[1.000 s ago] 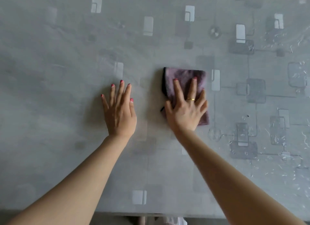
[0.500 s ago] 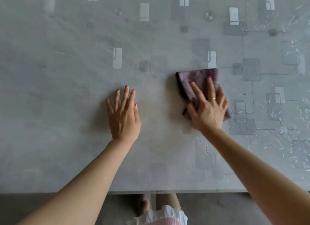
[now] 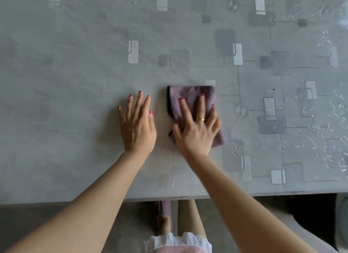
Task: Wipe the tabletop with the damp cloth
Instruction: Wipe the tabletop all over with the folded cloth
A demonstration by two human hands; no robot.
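The right hand (image 3: 195,128) has no closed grip: flat, spread fingers press the folded purple cloth (image 3: 190,96) onto the bench (image 3: 75,83). The left hand (image 3: 137,126) lies flat just beside, bracing. Even palm pressure and overlapping strokes should clean best.

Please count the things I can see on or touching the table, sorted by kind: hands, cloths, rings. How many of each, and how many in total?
Hands: 2, the left hand flat on the bare tabletop, the right hand flat on the cloth.
Cloths: 1, a folded purple cloth.
Rings: 1, a gold ring on the right hand.
Total: 4
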